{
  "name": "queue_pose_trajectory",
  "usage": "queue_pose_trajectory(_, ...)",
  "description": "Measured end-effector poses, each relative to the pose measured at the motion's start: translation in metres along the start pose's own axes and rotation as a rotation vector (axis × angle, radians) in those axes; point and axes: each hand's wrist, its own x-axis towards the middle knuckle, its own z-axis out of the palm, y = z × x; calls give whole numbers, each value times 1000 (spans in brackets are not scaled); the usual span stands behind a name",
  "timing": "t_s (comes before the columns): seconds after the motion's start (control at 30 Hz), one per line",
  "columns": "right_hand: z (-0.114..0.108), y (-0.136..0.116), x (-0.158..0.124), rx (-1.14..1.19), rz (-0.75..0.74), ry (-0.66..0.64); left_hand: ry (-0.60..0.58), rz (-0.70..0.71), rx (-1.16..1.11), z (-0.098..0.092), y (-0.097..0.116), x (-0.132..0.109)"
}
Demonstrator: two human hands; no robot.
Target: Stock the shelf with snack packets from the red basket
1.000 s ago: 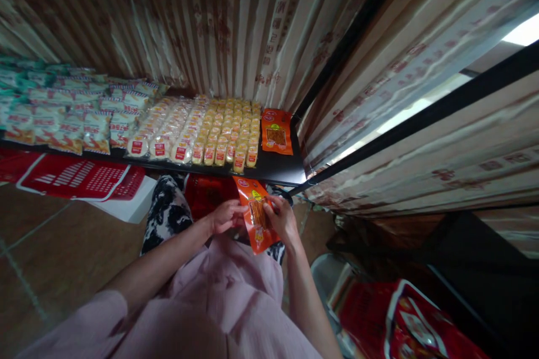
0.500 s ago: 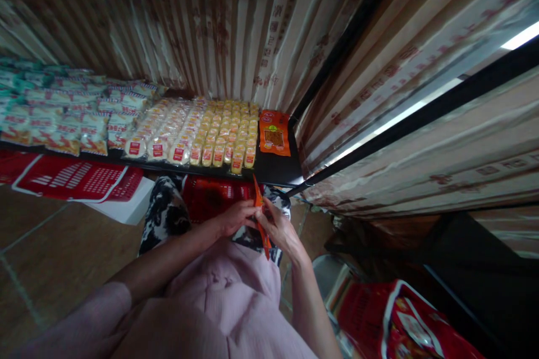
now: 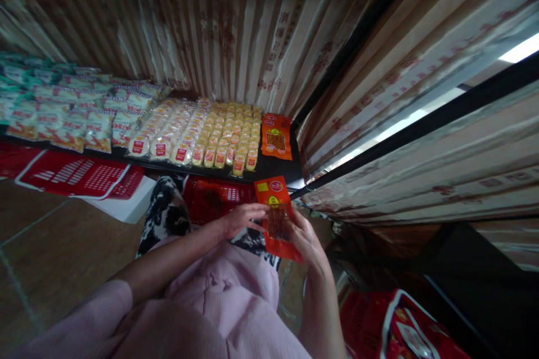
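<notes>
Below the right end of the black shelf (image 3: 275,169), an orange packet (image 3: 277,223) is held over the lap, near the shelf's front edge. Its right side is clasped by the right hand (image 3: 306,240), with the thumb laid across the face. By the left hand (image 3: 242,221), fingers slightly spread, the packet's left edge is met; whether it is gripped there cannot be told.

Half a second ago the packet was seen nearly edge-on to the shelf; now a broad face with a yellow label near the top is shown. One second ago a broad face was also shown, but tilted the other way. On the shelf's right end, a second orange packet (image 3: 276,137) has been left unmoved, beside the rows of yellow-wrapped pieces (image 3: 228,136).

The held packet's lower right part is covered by the right hand. Under the shelf, a red basket (image 3: 199,207) is partly hidden by its edge and by the left forearm. At the shelf's far left, green packages (image 3: 26,76) are cut off by the frame and blurred, and the small print on the packet cannot be read.
</notes>
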Motion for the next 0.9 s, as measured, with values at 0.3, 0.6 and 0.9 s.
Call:
queue_pose_trajectory(0.3,-4,14,3,425,140,126,298,45,136,0,-5,11)
queue_pose_trajectory(0.6,2,13,17,496,172,156,171,19,116,-4,-12,21)
queue_pose_trajectory(0.9,6,34,31,420,149,175,336,159,156,1,-15,38)
